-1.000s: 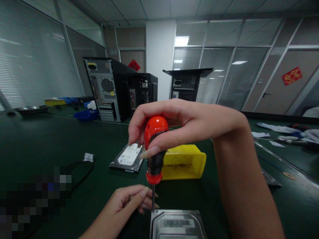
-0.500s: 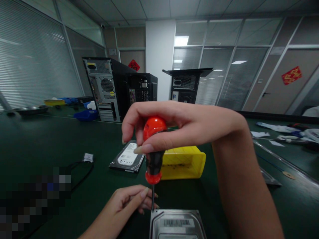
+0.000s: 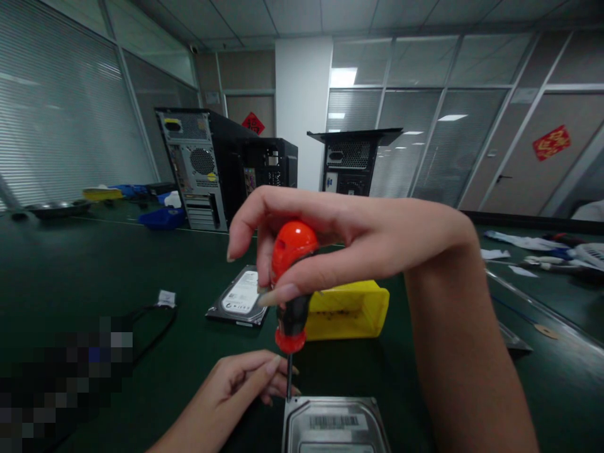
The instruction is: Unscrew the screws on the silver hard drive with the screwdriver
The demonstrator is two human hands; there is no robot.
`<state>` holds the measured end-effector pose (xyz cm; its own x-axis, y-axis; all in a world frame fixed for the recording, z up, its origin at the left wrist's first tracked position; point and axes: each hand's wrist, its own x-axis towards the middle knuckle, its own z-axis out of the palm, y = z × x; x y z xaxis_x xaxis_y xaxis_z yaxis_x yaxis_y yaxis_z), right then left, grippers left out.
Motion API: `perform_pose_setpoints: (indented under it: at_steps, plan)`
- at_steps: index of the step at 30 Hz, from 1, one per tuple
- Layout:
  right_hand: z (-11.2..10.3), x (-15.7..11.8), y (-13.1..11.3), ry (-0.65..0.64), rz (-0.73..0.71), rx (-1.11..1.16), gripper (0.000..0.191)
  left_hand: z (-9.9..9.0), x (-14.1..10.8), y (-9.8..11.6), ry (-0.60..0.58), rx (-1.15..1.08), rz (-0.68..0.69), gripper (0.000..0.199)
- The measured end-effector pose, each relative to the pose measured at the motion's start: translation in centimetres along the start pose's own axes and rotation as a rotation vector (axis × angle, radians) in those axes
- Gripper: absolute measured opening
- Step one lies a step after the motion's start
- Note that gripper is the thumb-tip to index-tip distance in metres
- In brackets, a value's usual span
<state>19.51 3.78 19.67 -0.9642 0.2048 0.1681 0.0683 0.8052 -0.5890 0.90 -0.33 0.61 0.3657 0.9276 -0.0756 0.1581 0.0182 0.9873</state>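
Observation:
My right hand [image 3: 325, 239] is wrapped loosely around the red and black handle of a screwdriver [image 3: 292, 321], which stands nearly upright. Its shaft runs down to the far left corner of a silver hard drive [image 3: 335, 423], cut off by the bottom edge of the view. Low beside the shaft is my left hand [image 3: 252, 380], its thumb and fingers pinched together around the lower shaft, with some fingertips behind it. Whether they press firmly on the metal is hard to see. The screw under the tip is hidden.
Beyond my hands lie a second hard drive [image 3: 241, 296] with a white label and a yellow bin [image 3: 349, 311] holding small dark bits. A cable [image 3: 158, 336] runs at left. Computer cases [image 3: 202, 170] stand at the back. Tools and gloves [image 3: 557, 251] lie at far right.
My right hand has turned slightly on the handle, its thumb now lower and the index finger shifted a little left. The handle has rotated a bit; my left hand and the drive stay put.

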Motion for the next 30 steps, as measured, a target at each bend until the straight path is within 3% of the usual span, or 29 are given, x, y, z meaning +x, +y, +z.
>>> perform_pose_setpoints:
  at_steps: [5,16,30]
  plan:
    - [0.2,0.8,-0.2,0.063,0.048,-0.251,0.018,-0.2,0.0,-0.3,-0.019,0.043,0.008,0.039]
    - [0.7,-0.2,-1.3,0.031,0.137,-0.081,0.028,-0.2,-0.2,-0.4,-0.001,0.025,0.006,0.036]
    - [1.3,0.7,-1.8,0.144,0.162,-0.367,0.02,-0.4,0.0,-0.4,-0.004,0.012,0.02,0.033]
